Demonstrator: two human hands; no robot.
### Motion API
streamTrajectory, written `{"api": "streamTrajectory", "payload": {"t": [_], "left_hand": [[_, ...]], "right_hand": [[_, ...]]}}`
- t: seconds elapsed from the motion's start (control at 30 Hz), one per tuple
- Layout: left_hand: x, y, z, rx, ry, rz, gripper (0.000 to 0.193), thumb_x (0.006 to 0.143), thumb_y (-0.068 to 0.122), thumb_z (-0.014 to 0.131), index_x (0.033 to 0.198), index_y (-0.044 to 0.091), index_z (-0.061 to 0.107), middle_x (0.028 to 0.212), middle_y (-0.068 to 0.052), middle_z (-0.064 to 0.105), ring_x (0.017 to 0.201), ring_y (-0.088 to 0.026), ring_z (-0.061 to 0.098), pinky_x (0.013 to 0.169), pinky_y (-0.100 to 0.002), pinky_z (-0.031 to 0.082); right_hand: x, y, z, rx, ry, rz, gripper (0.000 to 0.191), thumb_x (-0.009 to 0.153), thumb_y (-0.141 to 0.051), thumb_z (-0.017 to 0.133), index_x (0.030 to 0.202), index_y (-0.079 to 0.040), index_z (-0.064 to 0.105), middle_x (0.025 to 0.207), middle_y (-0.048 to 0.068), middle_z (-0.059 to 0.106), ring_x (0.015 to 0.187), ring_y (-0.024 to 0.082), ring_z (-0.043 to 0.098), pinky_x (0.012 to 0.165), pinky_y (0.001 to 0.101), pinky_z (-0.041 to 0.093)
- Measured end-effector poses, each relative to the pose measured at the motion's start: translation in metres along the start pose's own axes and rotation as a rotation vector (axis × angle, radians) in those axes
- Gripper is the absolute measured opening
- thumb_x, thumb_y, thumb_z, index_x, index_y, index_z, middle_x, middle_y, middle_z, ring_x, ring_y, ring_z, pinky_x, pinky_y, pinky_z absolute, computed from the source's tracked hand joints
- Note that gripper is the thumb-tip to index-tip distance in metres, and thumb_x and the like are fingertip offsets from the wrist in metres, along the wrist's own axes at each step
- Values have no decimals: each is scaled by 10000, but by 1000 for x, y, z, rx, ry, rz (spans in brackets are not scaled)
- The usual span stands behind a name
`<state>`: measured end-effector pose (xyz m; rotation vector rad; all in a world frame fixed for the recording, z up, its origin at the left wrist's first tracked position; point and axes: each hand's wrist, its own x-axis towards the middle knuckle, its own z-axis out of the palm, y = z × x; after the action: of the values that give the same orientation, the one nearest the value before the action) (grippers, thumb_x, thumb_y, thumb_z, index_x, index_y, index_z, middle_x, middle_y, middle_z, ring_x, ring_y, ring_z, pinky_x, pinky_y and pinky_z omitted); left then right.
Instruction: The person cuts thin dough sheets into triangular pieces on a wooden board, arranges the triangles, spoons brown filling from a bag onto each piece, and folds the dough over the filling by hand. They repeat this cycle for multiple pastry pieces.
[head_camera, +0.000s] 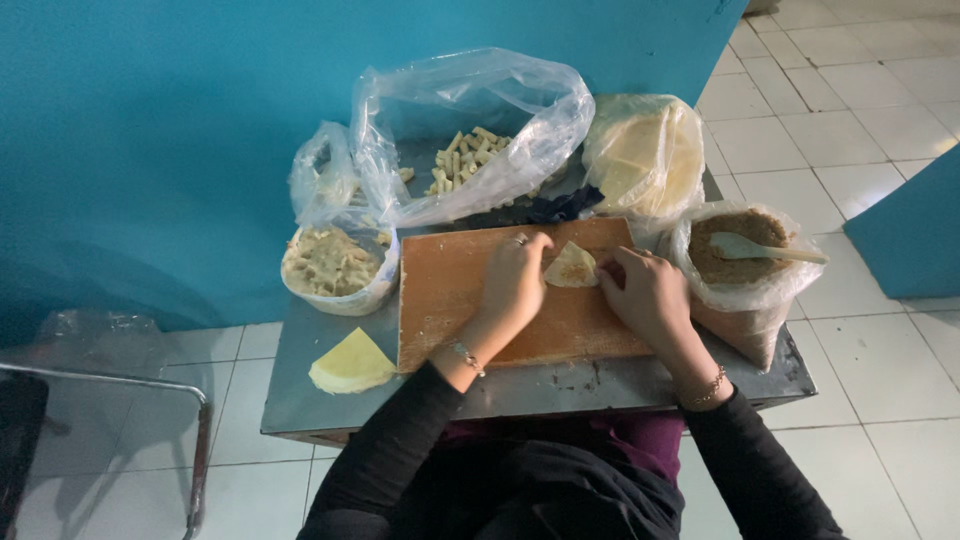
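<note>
A thin pale pastry wrapper (572, 268) lies partly folded on a wooden board (440, 300) on a small grey table (300, 390). My left hand (512, 285) rests on the board with its fingertips on the wrapper's left edge. My right hand (645, 290) pinches the wrapper's right edge. Both wrists wear bracelets, and the left hand has a ring.
A bag of brown filling (745, 275) with a pale spoon (765, 250) stands right of the board. A bag of stacked wrappers (645, 155) and a large clear bag of finished small rolls (470, 160) sit behind. A bowl of paste (335, 265) and folded wrappers (350, 362) lie left. A chair frame (190, 420) stands at left.
</note>
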<state>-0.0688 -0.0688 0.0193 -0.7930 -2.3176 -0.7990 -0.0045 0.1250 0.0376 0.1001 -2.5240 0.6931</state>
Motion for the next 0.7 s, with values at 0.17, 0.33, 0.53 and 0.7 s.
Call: {"api": "streamTrajectory", "payload": {"t": [0.17, 0.33, 0.53, 0.7], "left_hand": [[-2, 0, -22, 61, -157, -44, 54, 727, 63, 774, 769, 82, 744, 898, -126, 633, 908, -338, 641, 780, -484, 442], [-2, 6, -19, 200, -156, 9, 35, 734, 73, 742, 707, 85, 723, 896, -111, 638, 919, -299, 651, 815, -468, 419], [-1, -2, -10, 265, -174, 113, 95, 790, 34, 655, 713, 86, 680, 890, -92, 650, 921, -290, 662, 834, -453, 421], [-1, -6, -5, 255, -171, 181, 67, 789, 7, 652, 785, 73, 664, 927, -98, 661, 921, -282, 667, 826, -437, 416]], "right_hand": [[-1, 0, 2, -3, 2, -9, 125, 881, -221, 739, 944, -114, 754, 883, 63, 762, 786, 258, 738, 683, 380, 577], [-3, 0, 1, 46, 2, 10, 120, 878, -201, 743, 962, -117, 760, 878, 68, 757, 769, 243, 742, 670, 364, 578], [-4, 0, 2, 62, 29, -15, 111, 858, -165, 736, 952, -112, 760, 891, 66, 760, 783, 243, 745, 677, 363, 582], [-4, 1, 2, 39, 23, -10, 121, 854, -177, 750, 961, -120, 766, 885, 67, 759, 774, 244, 740, 669, 364, 576]]}}
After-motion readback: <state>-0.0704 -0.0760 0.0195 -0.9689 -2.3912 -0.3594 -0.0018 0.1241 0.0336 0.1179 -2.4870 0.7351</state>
